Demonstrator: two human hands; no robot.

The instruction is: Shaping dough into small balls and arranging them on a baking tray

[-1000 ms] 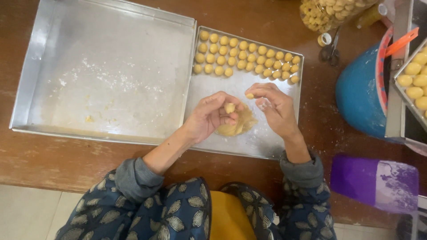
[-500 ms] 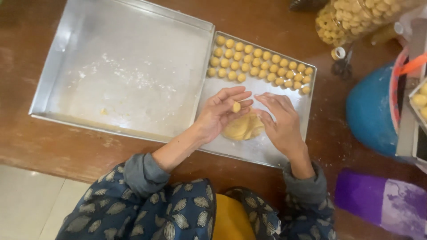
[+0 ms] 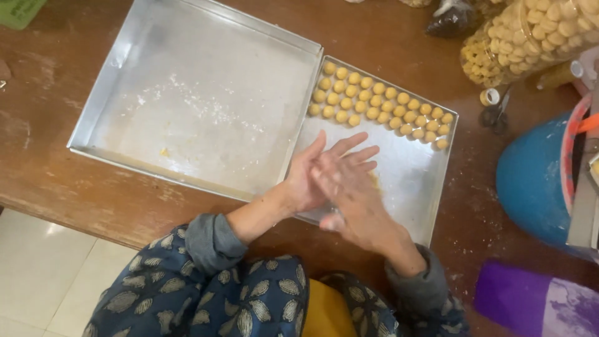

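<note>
Pressed palm to palm over the near half of the small baking tray (image 3: 430,206): left hand (image 3: 309,178) underneath, right hand (image 3: 349,193) laid across it, fingers of both stretched flat. No closed grip on either side (both open and flat); dough piece presumably between the palms, but hidden, so cannot tell. Only a sliver of yellow dough (image 3: 375,181) showing at the right hand's edge, on the tray floor.

Along the tray's far edge, three neat rows of small yellow dough balls (image 3: 374,106), well apart from the hands. Just left, touching the small tray's side, a larger square metal tray (image 3: 187,106), dusted with flour and a few crumbs. Both on a brown wooden surface (image 3: 56,181). At far right, a clear plastic jar of baked balls (image 3: 530,37) lying tilted, a blue round container (image 3: 530,181) and a purple object (image 3: 530,306) near the corner. Small scissors (image 3: 497,114) beside the jar (partly blurred).

Half a second ago: a small ball held at the left fingertips, the dough lump plainly visible beneath the hands. Now ball out of sight, hands closed flat together, lump almost wholly covered.
</note>
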